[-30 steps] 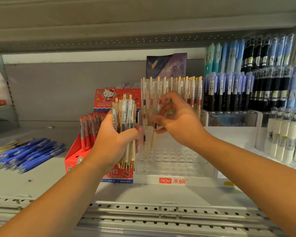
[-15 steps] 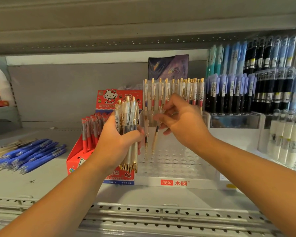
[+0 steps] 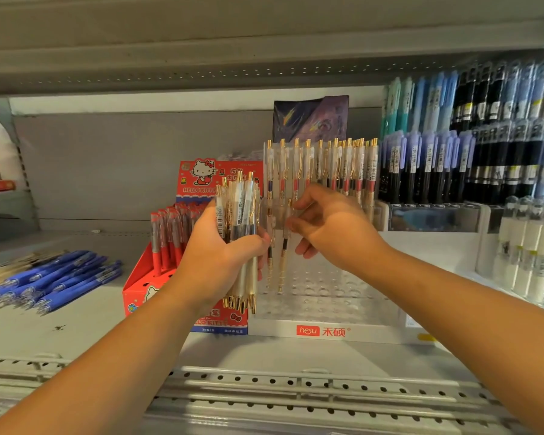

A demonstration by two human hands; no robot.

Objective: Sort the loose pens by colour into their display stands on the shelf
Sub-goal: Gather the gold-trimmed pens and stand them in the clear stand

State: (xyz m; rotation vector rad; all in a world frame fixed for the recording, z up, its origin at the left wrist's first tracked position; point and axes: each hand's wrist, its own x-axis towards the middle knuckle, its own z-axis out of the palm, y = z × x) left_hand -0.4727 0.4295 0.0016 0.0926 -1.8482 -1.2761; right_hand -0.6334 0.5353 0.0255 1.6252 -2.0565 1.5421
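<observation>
– Gold clip and tip, frosted clear barrel, a dark band at the waist: is that the pen [image 3: 284,246] being placed?

– Yes. The right hand [image 3: 330,227] pinches its upper barrel between thumb and forefinger, with the other fingers loosely curled. It hangs upright over the left part of the clear stand [image 3: 321,309], tip down near the perforated base. Whether it sits in a hole I cannot tell.

– And the others?

– The left hand [image 3: 217,259] is wrapped round a bundle of pens [image 3: 241,221] of the same make, gold tips pointing down, just off the stand's left edge.

– What stands around it?

– A back row [image 3: 343,164] of matching pens stands upright along the stand's rear edge. A red cardboard box [image 3: 139,293] holding red pens [image 3: 167,233] sits just beside the stand's left side, partly hidden by the left hand. Glossy blue pens [image 3: 60,277] lie loose in a heap towards the left edge of the grey metal shelf [image 3: 76,328]. Dark pens [image 3: 421,171] and white pens [image 3: 531,246] fill the racks towards its right edge.

– Any change from a second ago?

– The pinched pen has sunk lower towards the base. The bundle is gripped just as before.
</observation>
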